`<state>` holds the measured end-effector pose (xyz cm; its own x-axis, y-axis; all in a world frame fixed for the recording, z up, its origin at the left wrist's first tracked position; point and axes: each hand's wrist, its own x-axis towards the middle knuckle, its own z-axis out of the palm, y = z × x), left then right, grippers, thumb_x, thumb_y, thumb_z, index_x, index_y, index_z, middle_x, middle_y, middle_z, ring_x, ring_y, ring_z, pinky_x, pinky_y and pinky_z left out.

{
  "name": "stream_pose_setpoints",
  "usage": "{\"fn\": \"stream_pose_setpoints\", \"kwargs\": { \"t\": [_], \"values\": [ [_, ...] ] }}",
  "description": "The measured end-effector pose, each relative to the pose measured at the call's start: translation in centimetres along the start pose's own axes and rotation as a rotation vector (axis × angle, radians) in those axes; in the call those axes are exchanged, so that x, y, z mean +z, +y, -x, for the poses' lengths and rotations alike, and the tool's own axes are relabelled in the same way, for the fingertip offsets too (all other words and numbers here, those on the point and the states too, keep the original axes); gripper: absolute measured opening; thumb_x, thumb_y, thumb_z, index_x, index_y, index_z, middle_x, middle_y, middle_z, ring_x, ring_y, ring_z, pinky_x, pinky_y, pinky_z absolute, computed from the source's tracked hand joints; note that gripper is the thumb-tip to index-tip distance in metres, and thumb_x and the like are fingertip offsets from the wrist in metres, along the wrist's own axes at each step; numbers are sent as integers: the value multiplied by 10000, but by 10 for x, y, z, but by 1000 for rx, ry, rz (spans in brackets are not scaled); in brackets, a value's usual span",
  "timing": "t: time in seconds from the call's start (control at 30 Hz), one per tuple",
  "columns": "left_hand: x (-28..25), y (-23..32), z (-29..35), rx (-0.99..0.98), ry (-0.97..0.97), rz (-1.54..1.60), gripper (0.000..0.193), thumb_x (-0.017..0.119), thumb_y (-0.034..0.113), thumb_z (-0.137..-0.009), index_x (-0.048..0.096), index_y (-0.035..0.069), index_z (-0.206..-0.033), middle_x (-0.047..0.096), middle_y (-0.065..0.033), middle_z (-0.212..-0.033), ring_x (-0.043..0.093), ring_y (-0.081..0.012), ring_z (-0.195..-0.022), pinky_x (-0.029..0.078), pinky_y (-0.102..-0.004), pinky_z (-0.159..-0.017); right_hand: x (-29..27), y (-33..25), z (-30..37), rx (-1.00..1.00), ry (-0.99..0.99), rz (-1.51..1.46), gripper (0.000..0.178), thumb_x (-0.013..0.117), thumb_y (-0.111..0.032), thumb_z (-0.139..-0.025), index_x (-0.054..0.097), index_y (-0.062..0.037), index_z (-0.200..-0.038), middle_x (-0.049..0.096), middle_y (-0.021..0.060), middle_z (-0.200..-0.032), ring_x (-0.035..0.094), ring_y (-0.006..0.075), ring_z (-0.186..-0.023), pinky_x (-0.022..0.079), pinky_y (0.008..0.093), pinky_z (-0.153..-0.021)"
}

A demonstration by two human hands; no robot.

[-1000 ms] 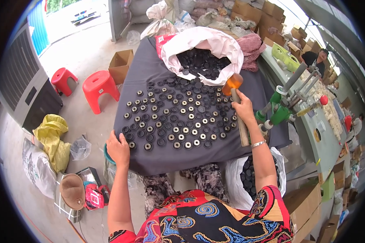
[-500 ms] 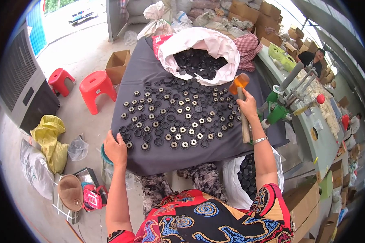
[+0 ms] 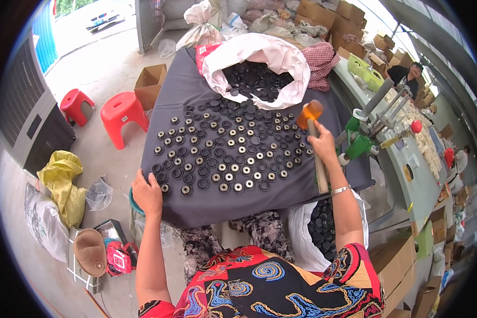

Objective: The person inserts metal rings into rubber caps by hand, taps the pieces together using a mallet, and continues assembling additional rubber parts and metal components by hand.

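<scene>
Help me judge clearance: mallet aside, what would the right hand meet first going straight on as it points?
The right hand would probably meet the white sack on the table; depth is unclear.

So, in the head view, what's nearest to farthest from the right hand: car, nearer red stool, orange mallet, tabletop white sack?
1. Orange mallet: in the right hand.
2. White sack: far end of the table.
3. Nearer red stool: left of the table.
4. Car: outside, upper left.
</scene>
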<state>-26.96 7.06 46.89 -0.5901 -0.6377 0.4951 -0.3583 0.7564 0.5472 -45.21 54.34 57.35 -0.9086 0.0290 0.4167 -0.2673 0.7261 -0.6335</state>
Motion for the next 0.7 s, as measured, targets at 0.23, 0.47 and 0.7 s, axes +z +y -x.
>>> {"fn": "stream_pose_setpoints", "kwargs": {
  "t": [0.23,0.47,0.7],
  "values": [
    [0,0,2,17,-11,-4,368,571,208,-880,562,-24,-1166,636,-197,-1078,566,-366,-1006,452,-445,-856,13,8,3,166,-103,-58,641,658,-97,-710,507,-9,-1327,649,194,-1151,663,248,-990,499,326,-863],
    [-5,-3,2,-2,21,-20,370,583,206,-874,563,-30,-1158,640,-196,-1057,574,-362,-982,458,-441,-846,28,-17,-59,150,-4,26,617,656,-146,-725,524,-61,-1322,647,226,-1109,640,323,-1036,487,373,-899],
    [-2,4,2,25,31,19,368,592,194,-869,567,-34,-1157,647,-195,-1022,585,-359,-955,465,-441,-833,48,22,-61,102,-67,200,638,682,-125,-714,514,-37,-1323,609,243,-1179,582,355,-1125,446,399,-964]
  ]
}}
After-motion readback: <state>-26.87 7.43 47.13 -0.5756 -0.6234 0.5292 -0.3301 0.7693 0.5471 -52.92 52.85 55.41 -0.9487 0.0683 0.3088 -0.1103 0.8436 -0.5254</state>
